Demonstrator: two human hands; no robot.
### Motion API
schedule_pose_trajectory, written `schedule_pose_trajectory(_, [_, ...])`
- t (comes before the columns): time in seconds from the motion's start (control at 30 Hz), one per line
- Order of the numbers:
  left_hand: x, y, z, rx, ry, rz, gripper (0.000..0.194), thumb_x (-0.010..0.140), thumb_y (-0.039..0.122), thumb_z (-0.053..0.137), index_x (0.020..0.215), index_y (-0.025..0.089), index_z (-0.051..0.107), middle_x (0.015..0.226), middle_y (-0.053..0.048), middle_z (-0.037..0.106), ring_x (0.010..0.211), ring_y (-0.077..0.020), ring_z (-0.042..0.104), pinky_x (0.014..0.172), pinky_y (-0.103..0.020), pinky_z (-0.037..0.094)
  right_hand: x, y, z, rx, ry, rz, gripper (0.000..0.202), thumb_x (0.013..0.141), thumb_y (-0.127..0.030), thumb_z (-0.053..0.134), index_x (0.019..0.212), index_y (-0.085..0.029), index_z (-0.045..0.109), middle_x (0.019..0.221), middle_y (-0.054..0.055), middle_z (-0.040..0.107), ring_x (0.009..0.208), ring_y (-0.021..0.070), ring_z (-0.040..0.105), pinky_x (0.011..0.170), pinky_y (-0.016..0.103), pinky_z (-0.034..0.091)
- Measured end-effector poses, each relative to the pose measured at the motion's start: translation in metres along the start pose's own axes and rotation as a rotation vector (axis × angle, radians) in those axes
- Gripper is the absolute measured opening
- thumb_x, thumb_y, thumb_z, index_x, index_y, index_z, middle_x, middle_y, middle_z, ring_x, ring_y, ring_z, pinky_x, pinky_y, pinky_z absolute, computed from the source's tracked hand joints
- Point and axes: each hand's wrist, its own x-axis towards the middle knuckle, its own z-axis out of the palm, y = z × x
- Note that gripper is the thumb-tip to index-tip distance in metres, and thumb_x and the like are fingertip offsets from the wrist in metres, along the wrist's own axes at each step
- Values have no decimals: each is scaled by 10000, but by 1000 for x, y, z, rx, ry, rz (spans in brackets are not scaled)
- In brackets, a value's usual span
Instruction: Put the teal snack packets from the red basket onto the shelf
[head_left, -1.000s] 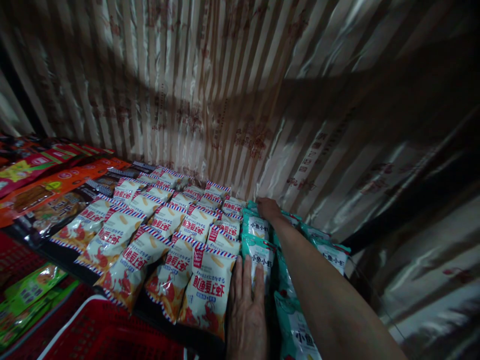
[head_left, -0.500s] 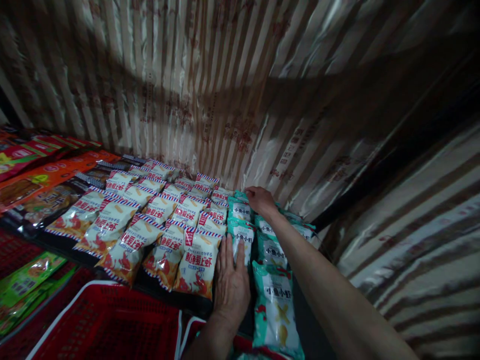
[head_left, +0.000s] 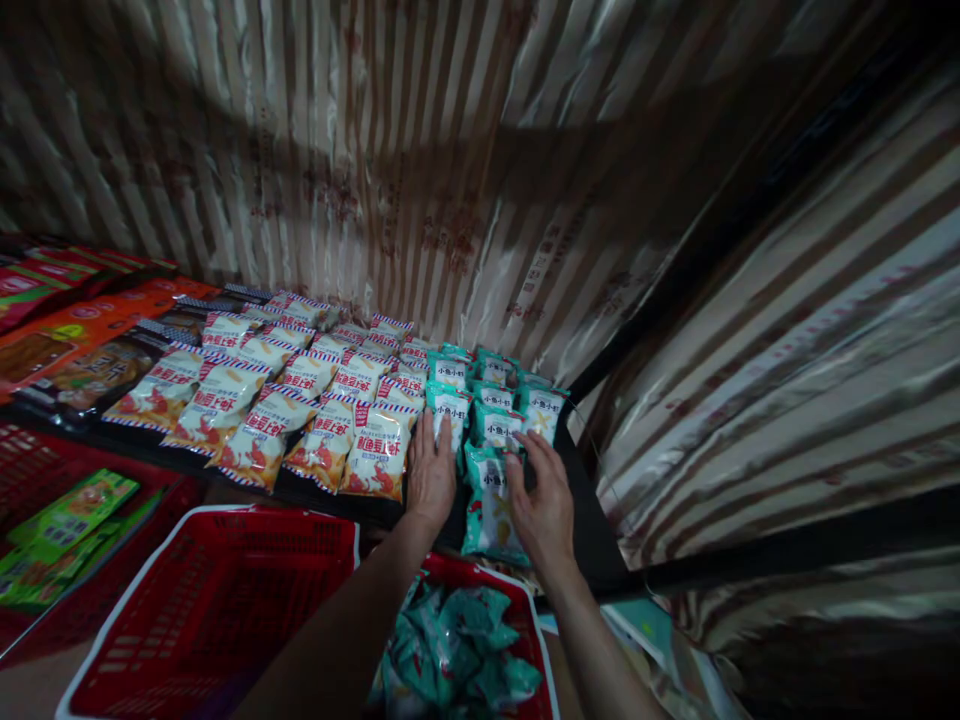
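Note:
Teal-and-white snack bags (head_left: 495, 398) lie in short overlapping columns at the right end of a dark shelf (head_left: 589, 500). My left hand (head_left: 432, 478) rests with its fingers spread on the lower part of a bag in the left column, beside the white-and-orange bags (head_left: 379, 450). My right hand (head_left: 544, 490) is over the right side of the front teal bag (head_left: 491, 510), fingers apart and slightly bent, grasping nothing.
A red basket (head_left: 536, 620) below holds more teal bags. Left of it stands another red basket (head_left: 225, 590); green packets (head_left: 71, 530) lie in a third at far left. Orange packages (head_left: 97, 325) line the left shelf. Striped sheeting (head_left: 420, 150) hangs behind.
My right hand has come back from the rear of the teal columns to the front bag. My left hand stays on the left column. The view has shifted, showing the basket of teal bags.

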Motion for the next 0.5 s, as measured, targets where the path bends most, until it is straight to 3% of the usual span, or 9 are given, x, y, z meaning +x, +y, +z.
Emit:
schedule_pose_trajectory(0.1, [-1, 0, -3, -4, 14, 34, 551, 896, 112, 387, 1432, 196, 291, 1529, -153, 218, 1413, -280, 197, 1094, -449, 316, -46, 8, 9, -14, 19, 74, 544, 879, -477, 364, 1317, -165, 448, 1398, 179, 391, 1326, 277, 332, 1067, 436, 320])
schedule_pose_trajectory(0.2, [-1, -1, -3, -22, 23, 45, 540, 902, 145, 395, 1429, 215, 300, 1530, -143, 218, 1412, -287, 200, 1083, -469, 327, -71, 10, 24, -37, 4, 122, 685, 831, -524, 452, 1398, -163, 323, 1457, 208, 297, 1351, 325, 277, 1040, 500, 320])
schedule_pose_trajectory(0.33, [0, -4, 1, -51, 7, 39, 534, 900, 162, 405, 1424, 199, 316, 1524, -166, 225, 1408, -303, 210, 1076, -497, 330, -81, 9, 40, -56, 60, 149, 771, 799, -536, 503, 1421, -141, 277, 1444, 233, 308, 1313, 366, 333, 963, 535, 376])
schedule_pose_trajectory(0.5, [2, -8, 6, -157, 39, 23, 554, 902, 172, 374, 1443, 140, 258, 1517, -165, 253, 1412, -260, 210, 1117, -463, 293, -85, 7, 53, -25, 150, 125, 673, 848, -453, 455, 1419, -137, 291, 1349, 223, 425, 1237, 344, 424, 908, 495, 428])
